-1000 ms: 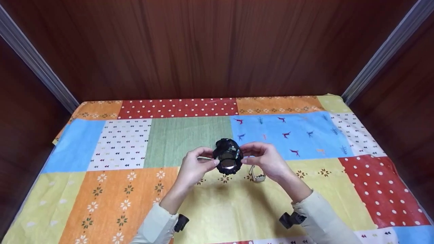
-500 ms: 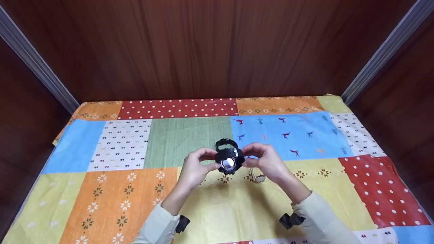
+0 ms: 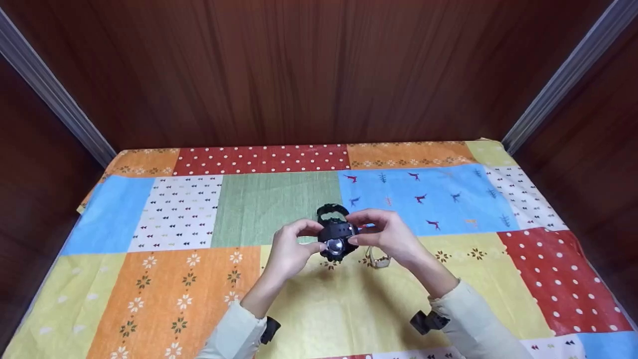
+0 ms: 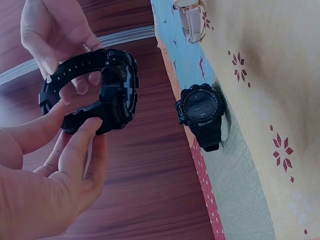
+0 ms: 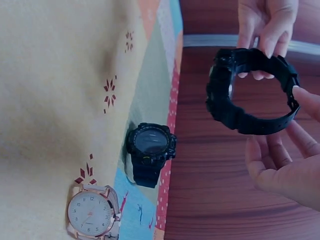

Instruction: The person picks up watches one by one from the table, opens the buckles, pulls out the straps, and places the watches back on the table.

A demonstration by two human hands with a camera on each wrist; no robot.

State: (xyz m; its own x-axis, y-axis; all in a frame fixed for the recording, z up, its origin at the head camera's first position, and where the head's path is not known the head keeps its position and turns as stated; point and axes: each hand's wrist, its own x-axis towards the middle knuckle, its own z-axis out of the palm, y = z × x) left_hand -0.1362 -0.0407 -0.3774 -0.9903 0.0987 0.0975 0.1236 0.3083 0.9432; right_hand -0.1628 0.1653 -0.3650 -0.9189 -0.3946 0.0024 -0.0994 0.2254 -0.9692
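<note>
Both hands hold a chunky black wristwatch [image 3: 339,245] up in front of the body, its strap closed into a loop and its shiny case back showing in the head view. My left hand [image 3: 290,249] pinches one side of the strap close to the case. At the buckle end, the thumb and fingers of my right hand [image 3: 393,237] pinch the strap. A second black wristwatch [image 5: 150,145] lies face up on the cloth beyond the held one. Nearer my right hand lies a rose-gold wristwatch [image 5: 91,214] with a white dial and pale strap.
A patchwork tablecloth [image 3: 179,289] covers the table. Dark wood panels [image 3: 309,70] rise at the back and both sides, with metal strips [image 3: 563,75] at the corners. A small black camera [image 3: 429,323] sits on the right wrist.
The held watch has turned, bringing its strap and case back into sight and uncovering more of the black watch behind. My right fingers have shifted left onto the buckle end.
</note>
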